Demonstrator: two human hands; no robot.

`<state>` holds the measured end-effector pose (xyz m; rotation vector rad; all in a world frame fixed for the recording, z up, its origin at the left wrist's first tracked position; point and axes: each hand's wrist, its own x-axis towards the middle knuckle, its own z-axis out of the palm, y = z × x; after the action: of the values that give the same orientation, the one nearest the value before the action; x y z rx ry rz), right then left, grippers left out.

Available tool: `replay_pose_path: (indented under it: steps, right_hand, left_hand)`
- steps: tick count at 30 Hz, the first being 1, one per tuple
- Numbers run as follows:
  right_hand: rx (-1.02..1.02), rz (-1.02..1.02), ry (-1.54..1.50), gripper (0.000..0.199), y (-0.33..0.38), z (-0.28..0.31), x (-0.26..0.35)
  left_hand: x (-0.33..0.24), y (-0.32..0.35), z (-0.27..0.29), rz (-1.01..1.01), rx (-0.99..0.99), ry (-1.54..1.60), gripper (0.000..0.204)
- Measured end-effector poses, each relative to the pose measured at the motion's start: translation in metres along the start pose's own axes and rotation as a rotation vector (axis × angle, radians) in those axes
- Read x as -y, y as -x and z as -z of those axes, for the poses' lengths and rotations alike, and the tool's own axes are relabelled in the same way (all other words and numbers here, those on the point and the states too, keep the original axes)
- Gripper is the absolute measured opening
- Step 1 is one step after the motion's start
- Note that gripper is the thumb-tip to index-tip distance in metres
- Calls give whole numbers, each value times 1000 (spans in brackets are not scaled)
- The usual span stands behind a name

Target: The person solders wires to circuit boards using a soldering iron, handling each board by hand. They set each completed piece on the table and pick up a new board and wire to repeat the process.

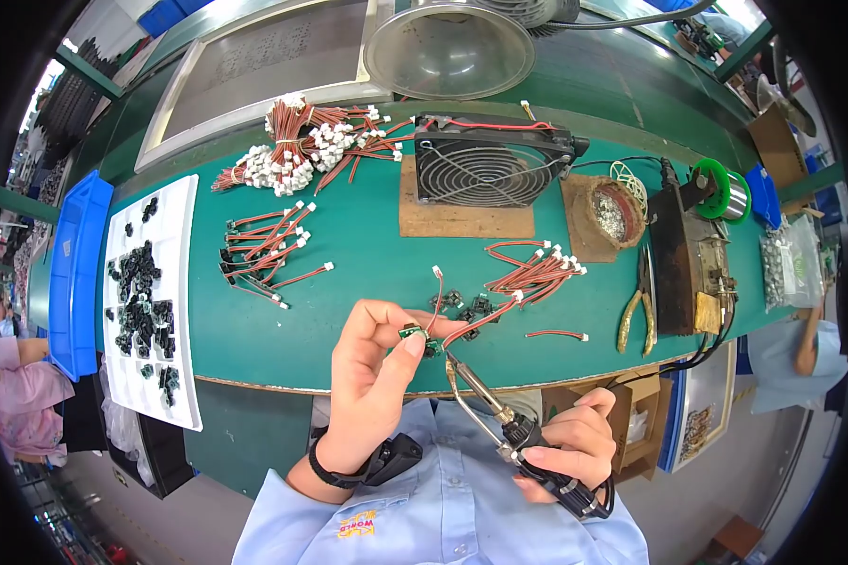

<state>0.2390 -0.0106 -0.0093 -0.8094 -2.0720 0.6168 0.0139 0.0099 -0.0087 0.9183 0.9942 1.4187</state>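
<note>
Dozens of small dark parts (139, 273) lie in a white tray (181, 282) at nine o'clock, if I take the little green board (411, 331) as the dial's centre. At ten o'clock, leaded pieces (271, 247) fan out in a row. Standing here, I'd worry most about that board: the soldering iron's tip is just beside the fingers gripping it, so one slip, if the iron is hot, could burn skin or scorch the red-brown wire (485, 317) reaching off toward two o'clock. A loose pinch could also let the board twist. The left hand (369, 369) has thumb and forefinger nearly closed, nipping the board between them. Whether the tip touches it, I can't tell. Toward four o'clock, the right hand (570, 452) curls round the handle of the soldering iron (488, 394). Farther right, loose wires (537, 271) lie at two o'clock and yellow-handled pliers (625, 323) at three.
</note>
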Motion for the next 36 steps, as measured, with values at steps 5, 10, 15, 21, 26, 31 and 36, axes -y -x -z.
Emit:
replay_pose_path:
  steps: [5, 10, 15, 21, 26, 31, 36]
  right_hand:
    - [-21, 2, -2, 35, 0, -2, 0]
    - [-15, -7, 3, 34, -1, -1, 2]
    - [-24, 58, 39, 33, 1, -3, -2]
    - [-7, 50, 38, 33, -2, 2, -1]
    - [-80, 46, 39, 37, 6, 15, -7]
    - [-490, -178, 131, 34, 24, -2, -38]
    - [-530, -458, 421, 39, 12, -4, -67]
  left_hand:
    - [1, 0, 0, -9, 4, -28, 7]
    - [0, 0, -2, -15, -6, -12, 8]
    - [0, 0, -3, -34, -8, -52, 9]
    - [-1, 1, -4, -67, -11, -121, 10]
    - [-5, 1, -5, -58, -22, -98, 10]
    - [-13, 0, -8, 139, -34, 139, 9]
    - [-18, 1, -8, 214, -5, 223, 10]
